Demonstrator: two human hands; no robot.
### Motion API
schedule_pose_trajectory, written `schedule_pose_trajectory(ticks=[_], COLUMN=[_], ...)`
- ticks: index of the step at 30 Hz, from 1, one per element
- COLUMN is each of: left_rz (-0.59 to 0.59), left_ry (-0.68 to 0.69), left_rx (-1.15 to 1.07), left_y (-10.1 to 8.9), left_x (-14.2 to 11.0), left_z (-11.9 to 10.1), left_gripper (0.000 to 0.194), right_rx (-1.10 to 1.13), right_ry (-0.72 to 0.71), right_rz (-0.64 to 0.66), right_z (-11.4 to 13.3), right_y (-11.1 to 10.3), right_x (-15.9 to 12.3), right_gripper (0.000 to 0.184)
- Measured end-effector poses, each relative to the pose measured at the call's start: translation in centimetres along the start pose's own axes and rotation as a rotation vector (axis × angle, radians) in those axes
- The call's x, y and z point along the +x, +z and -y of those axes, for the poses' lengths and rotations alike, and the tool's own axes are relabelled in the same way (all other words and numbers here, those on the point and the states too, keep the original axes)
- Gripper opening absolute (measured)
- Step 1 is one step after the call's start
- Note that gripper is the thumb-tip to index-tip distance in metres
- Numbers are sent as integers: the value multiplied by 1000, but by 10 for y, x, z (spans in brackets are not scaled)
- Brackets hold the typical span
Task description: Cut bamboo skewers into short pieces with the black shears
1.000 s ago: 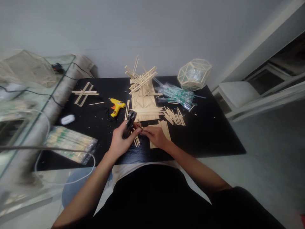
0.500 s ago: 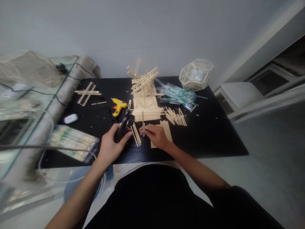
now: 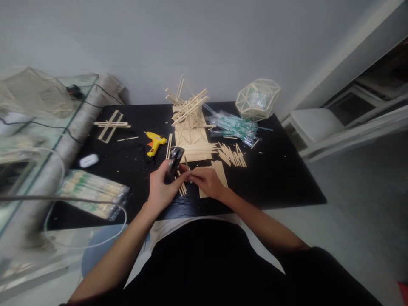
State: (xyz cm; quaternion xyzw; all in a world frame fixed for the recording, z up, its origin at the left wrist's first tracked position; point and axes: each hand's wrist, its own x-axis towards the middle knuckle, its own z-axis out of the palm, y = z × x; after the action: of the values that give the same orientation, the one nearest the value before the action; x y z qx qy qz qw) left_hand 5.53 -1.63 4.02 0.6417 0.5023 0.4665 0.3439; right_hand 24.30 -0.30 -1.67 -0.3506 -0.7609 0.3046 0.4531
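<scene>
My left hand is closed around a black hand tool that stands upright; its exact kind does not show. Its thumb and fingertips meet those of my right hand, which pinches a thin wooden stick. Most of that stick is hidden by the fingers. Beneath my left hand lie a few loose wooden sticks, partly covered. A flat row of sticks sits beside and under my right hand.
A wooden-stick structure stands at the back of the black table. Left of it lies a yellow glue gun. Around are short sticks, plastic wrappers, a packed stick bundle, a white case and a stick polyhedron.
My left hand has moved right with the black tool, and its fingertips now meet my right hand's at the stick. The view has shifted slightly.
</scene>
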Motion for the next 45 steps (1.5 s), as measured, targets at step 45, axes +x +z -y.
schedule_pose_trajectory(ticks=[45], left_rz=[102], left_ry=[-52], left_rx=[477], left_y=[-51], left_x=[-12], left_z=[-12], left_gripper=[32], right_rx=[-211], right_ry=[-32], right_rz=[194], right_z=[-10], right_y=[1], right_x=[2], right_gripper=[22])
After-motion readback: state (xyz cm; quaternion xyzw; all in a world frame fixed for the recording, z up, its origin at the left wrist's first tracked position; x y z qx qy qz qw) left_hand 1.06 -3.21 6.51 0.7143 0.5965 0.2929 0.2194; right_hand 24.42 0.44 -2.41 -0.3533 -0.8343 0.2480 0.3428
